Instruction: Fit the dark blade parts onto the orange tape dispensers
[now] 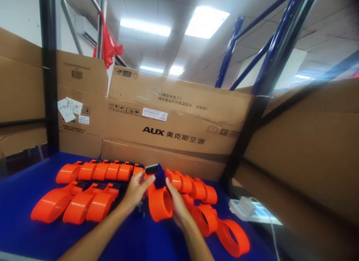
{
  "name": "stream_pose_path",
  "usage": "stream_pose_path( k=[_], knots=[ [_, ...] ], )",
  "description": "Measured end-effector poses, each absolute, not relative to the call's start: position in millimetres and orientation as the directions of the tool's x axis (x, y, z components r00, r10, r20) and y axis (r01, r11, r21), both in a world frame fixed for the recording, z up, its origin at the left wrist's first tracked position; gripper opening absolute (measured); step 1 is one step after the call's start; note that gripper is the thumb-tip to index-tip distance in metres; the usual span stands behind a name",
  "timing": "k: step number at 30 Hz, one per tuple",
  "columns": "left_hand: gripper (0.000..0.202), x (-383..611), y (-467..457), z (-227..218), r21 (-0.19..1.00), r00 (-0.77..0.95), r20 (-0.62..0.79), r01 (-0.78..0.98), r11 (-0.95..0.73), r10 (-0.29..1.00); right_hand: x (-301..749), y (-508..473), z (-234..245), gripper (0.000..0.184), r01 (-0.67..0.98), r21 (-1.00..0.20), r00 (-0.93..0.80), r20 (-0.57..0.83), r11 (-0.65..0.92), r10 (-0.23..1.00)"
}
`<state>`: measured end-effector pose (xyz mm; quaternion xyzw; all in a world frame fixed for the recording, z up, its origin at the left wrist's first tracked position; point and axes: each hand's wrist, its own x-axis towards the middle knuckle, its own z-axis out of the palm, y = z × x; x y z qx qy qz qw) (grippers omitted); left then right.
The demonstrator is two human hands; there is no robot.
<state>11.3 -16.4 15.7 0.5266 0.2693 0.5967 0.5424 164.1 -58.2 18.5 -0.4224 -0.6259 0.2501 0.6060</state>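
Over the blue work surface, both hands are raised around an orange looped band (159,205) with a dark blue upper end. My left hand (137,187) pinches a small black piece (152,169) with a pale top edge, at the upper left of that band. Whether the black piece is joined to the blue end I cannot tell. On the other side, my right hand (176,201) is closed along the band's right side, its thumb by the blue end. Its other fingers are partly hidden.
Several more orange bands (47,206) with dark ends lie in rows on the blue surface (17,190), left and right. Behind stands a cardboard panel (174,148). A white power strip (249,208) with a plug and cable sits right, near a dark rack post (238,152).
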Motion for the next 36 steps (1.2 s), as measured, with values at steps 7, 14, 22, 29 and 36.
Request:
stream_pose_path(
  k=[7,14,22,29,36],
  knots=[
    [0.048,10,-2,9,0.886,-0.136,0.152,-0.42,-0.196,0.979,172,-60,21,0.051,0.254,-0.714,-0.129,0.644,0.653,0.754],
    [0.051,8,2,7,0.871,-0.17,0.084,-0.467,-0.155,0.982,173,-63,18,0.042,0.54,-0.499,-0.122,0.75,0.678,0.65],
    [0.065,6,-2,13,0.821,-0.068,0.072,-0.562,-0.098,0.995,182,-45,12,0.036,0.604,-0.692,0.284,0.65,0.395,0.705],
    [0.064,4,-3,14,0.787,-0.007,0.112,-0.61,-0.093,0.994,189,-39,4,0.045,0.881,-0.46,0.271,0.682,0.11,0.68],
    [0.056,6,-4,13,0.792,0.024,0.148,-0.601,-0.103,0.989,187,-34,0,0.052,0.924,-0.382,0.255,0.594,-0.012,0.763]
  ],
)
